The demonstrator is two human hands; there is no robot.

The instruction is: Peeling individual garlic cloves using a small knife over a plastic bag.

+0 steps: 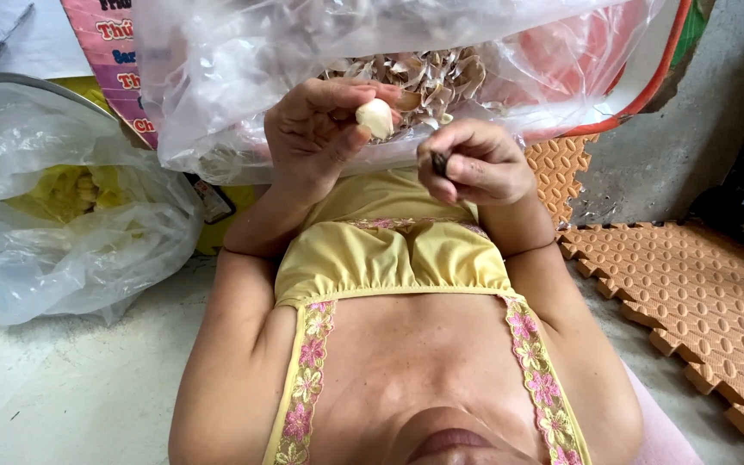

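Nearest the lens is a pale yellow cloth top with a pink-flowered trim (389,258), worn by the person, whose forearms rise from it toward 12 o'clock. At 9 o'clock a crumpled clear plastic bag (71,250) with something yellow inside it lies on the grey concrete floor (62,387). Just left of centre, at about 11 o'clock, the left hand (312,129) is curled nearly closed, pinching a pale peeled garlic clove (375,117) between thumb and fingertips; the clove is up in the air, in front of a large clear plastic sack (217,77) that fills 12 o'clock and holds a heap of dry papery garlic skins (432,73). Just right of the clove, apart from it, the right hand (475,164) is folded into a loose fist around a small dark tool (439,163), of which only the end shows; whether it has a blade cannot be told. Orange dimpled foam floor tiles (691,284) spread from 3 to 4 o'clock.

The clove looks smooth and is gripped only at its tip, so it could well slip and fall to the floor. With the two hands working so near each other, a slip of the tool could catch the left thumb
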